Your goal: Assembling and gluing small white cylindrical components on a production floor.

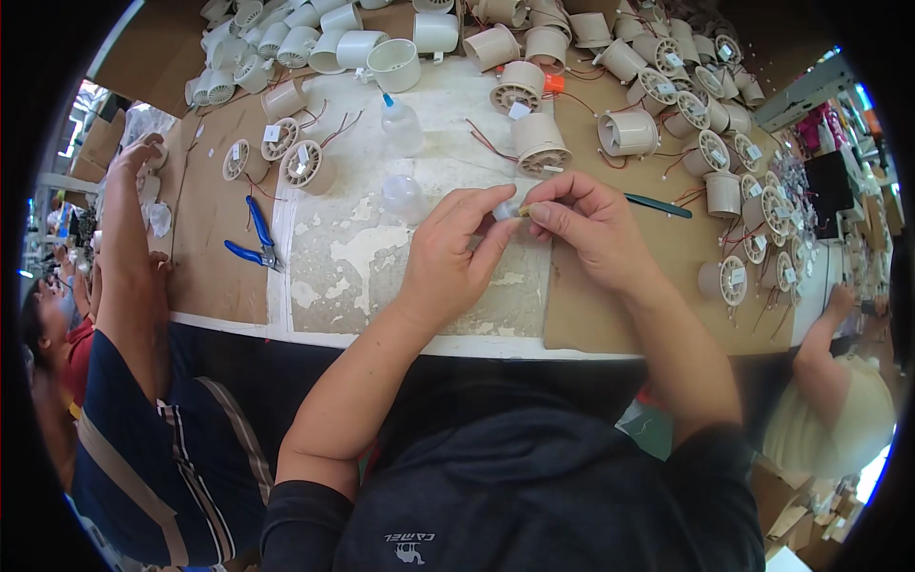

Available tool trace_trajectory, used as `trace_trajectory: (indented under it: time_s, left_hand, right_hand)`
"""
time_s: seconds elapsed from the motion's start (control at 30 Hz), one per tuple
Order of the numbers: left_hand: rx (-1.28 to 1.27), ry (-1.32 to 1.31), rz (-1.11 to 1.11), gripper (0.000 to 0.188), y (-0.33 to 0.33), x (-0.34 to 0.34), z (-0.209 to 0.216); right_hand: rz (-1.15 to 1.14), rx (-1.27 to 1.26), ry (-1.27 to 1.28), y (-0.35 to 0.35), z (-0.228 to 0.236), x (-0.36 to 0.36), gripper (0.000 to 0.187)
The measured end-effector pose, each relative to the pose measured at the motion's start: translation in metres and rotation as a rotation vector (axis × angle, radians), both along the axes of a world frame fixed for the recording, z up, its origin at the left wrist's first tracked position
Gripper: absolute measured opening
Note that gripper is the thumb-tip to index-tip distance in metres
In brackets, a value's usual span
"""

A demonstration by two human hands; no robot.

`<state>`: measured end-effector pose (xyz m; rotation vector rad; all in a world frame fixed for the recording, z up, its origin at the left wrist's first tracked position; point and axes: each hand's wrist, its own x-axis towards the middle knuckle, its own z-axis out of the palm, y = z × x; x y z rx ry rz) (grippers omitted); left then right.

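Observation:
My left hand (456, 250) and my right hand (593, 231) meet above the middle of the worktable, thumbs and fingertips pinched together. Between the left fingertips is a small pale blue-grey piece (505, 208). A tiny yellowish piece (524, 211) sits at the right thumb and forefinger; its kind is too small to make out. Behind the right hand extends a dark green tweezers-like tool (660, 204); whether that hand touches it is hidden. Just beyond my fingers stands a beige cylindrical housing (540, 141) with a slotted end and thin wires.
Blue-handled cutters (255, 240) lie left, near several wired beige housings (307, 170). A clear squeeze bottle (401, 129) and a round clear container (404, 197) stand ahead. White cups (393, 67) pile up behind; more housings (629, 132) fill the right. Other people work on both sides.

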<state>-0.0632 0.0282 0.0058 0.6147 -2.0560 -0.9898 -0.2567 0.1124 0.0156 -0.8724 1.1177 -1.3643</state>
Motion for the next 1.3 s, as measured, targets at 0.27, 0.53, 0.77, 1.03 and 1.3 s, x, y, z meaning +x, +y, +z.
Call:
trace_trajectory:
  time_s: [0.27,0.53,0.77,1.03,1.3]
  left_hand:
    - [-0.074,0.003,-0.024,0.035,-0.0017,-0.0004,0.0003]
    - [0.019,0.004,-0.029,0.036,0.0008,0.0009,0.0017]
    - [0.016,0.004,-0.044,0.036,0.0002,0.0009,0.0013]
    - [0.021,-0.024,-0.077,0.035,-0.0010,0.0026,0.0017]
    - [0.220,0.066,-0.136,0.028,-0.0016,0.0040,0.0013]
  right_hand:
    - [-0.040,-0.029,-0.034,0.0001,-0.0023,-0.0007,0.016]
    - [-0.019,-0.011,-0.016,-0.0006,-0.0012,0.0006,0.015]
    - [-0.006,-0.008,0.028,0.0003,0.0005,0.0018,0.013]
    - [0.023,-0.034,0.128,0.0043,-0.0030,0.0016,0.012]
    - [-0.014,-0.117,0.303,0.0065,0.0038,0.0056,0.013]
